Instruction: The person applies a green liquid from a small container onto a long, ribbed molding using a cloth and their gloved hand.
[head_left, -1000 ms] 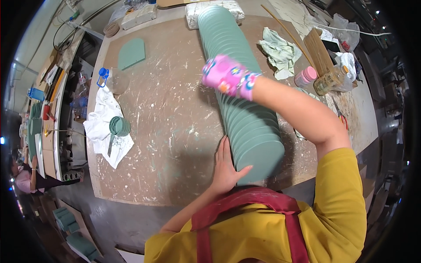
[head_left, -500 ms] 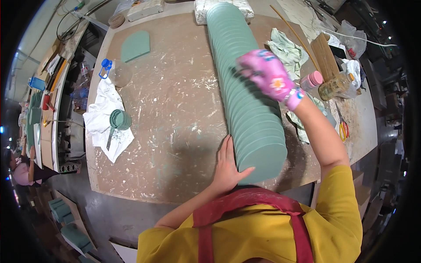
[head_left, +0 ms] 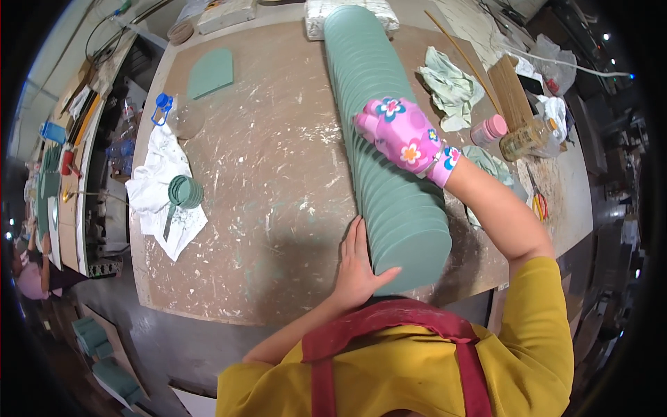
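Observation:
A long stack of thin green sheets [head_left: 411, 247], rounded on top, lies on its side across the board, its near end facing me. My left hand [head_left: 358, 267], bare, lies against the stack's near left side, fingers stretched out and thumb reaching over the end face. My right hand [head_left: 406, 135] wears a pink flowered glove and rests over the middle of the stack. Its gloved fingers are bent together toward the left side; whatever they may hold is hidden. A single green sheet [head_left: 212, 73] lies flat at the far left.
A white block [head_left: 314, 19] stands behind the stack's far end. On the left, a green roll [head_left: 185, 191] sits on a white cloth [head_left: 149, 177], near a clear bottle with a blue cap [head_left: 163, 104]. Rightward are a crumpled cloth [head_left: 451, 90], a pink-lidded jar [head_left: 490, 130], an amber bottle [head_left: 524, 142] and scissors [head_left: 539, 201].
My gloved right hand has moved left and slightly nearer along the stack, turning so that its back shows more. My left hand keeps its place at the near end.

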Action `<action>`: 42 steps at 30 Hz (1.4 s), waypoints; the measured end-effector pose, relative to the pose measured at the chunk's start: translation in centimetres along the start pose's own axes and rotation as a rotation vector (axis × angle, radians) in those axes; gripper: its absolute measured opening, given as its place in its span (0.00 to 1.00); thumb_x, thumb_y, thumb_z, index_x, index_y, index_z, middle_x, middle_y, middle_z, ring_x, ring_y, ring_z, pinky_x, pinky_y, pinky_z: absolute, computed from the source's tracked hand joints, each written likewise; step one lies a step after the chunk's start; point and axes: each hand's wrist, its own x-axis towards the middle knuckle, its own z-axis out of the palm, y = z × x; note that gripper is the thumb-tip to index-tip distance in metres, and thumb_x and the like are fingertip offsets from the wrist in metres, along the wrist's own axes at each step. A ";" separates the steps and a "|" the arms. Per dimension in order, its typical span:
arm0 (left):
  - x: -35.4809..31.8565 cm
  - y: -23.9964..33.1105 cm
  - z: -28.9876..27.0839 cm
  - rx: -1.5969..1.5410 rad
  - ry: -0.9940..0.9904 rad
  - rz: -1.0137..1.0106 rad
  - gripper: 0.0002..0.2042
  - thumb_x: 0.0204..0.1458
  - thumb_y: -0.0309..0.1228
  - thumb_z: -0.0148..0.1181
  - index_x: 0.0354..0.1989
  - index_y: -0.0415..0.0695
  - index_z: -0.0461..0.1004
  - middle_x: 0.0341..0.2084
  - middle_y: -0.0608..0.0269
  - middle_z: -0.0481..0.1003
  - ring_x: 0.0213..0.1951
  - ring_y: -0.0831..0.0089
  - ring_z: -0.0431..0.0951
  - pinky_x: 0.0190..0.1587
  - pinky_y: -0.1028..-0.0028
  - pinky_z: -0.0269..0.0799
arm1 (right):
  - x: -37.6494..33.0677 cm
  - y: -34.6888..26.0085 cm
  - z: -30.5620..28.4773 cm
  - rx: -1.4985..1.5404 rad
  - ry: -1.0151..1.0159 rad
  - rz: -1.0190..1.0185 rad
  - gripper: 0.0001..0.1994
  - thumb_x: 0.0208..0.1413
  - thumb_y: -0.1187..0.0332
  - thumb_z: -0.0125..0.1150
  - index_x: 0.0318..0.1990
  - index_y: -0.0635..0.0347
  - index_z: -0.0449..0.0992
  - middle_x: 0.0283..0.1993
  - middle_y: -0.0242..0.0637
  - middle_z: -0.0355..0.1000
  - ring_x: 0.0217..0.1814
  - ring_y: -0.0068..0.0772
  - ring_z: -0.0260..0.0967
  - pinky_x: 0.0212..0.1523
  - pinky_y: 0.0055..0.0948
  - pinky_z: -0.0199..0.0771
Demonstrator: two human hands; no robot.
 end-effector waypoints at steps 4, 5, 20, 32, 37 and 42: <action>0.0 -0.4 -0.2 0.037 0.038 0.061 0.54 0.40 0.42 0.71 0.69 0.35 0.39 0.67 0.42 0.45 0.64 0.43 0.52 0.65 0.56 0.52 | -3.1 5.1 -2.0 0.158 0.042 0.434 0.17 0.44 0.81 0.58 0.45 0.60 0.74 0.36 0.37 0.72 0.38 0.36 0.73 0.40 0.32 0.74; 0.2 -0.9 -0.3 -0.105 -0.012 0.003 0.51 0.42 0.39 0.70 0.69 0.36 0.39 0.67 0.43 0.44 0.64 0.47 0.53 0.64 0.57 0.54 | -3.7 6.1 -2.8 0.182 0.057 0.509 0.18 0.45 0.83 0.58 0.46 0.62 0.74 0.39 0.39 0.73 0.38 0.38 0.74 0.41 0.29 0.74; 15.2 -5.0 -6.0 -0.308 0.255 0.126 0.18 0.58 0.27 0.52 0.57 0.40 0.68 0.45 0.55 0.72 0.43 0.69 0.74 0.47 0.72 0.70 | -2.7 4.8 -1.5 0.209 0.162 0.370 0.22 0.43 0.83 0.61 0.50 0.60 0.72 0.44 0.44 0.72 0.44 0.46 0.73 0.44 0.37 0.74; 16.7 -4.1 -5.3 -0.420 0.285 0.101 0.15 0.56 0.24 0.55 0.53 0.40 0.69 0.46 0.57 0.69 0.42 0.72 0.71 0.45 0.74 0.71 | 0.0 3.7 -0.8 0.265 0.026 0.203 0.20 0.45 0.84 0.57 0.49 0.60 0.73 0.44 0.42 0.71 0.43 0.42 0.74 0.44 0.34 0.75; 16.2 -3.7 -6.5 -0.374 0.238 0.101 0.15 0.56 0.24 0.55 0.53 0.39 0.69 0.47 0.57 0.69 0.43 0.72 0.72 0.43 0.73 0.72 | -3.4 7.1 -1.7 0.363 0.073 0.484 0.14 0.53 0.72 0.59 0.48 0.59 0.74 0.41 0.42 0.74 0.43 0.40 0.74 0.41 0.31 0.75; 10.3 -4.8 -10.7 -0.454 0.356 -0.038 0.13 0.57 0.25 0.54 0.50 0.37 0.71 0.42 0.59 0.75 0.40 0.75 0.75 0.40 0.76 0.72 | -3.5 5.7 -3.2 1.625 0.235 0.915 0.19 0.58 0.69 0.58 0.54 0.70 0.67 0.44 0.40 0.72 0.43 0.33 0.73 0.43 0.31 0.76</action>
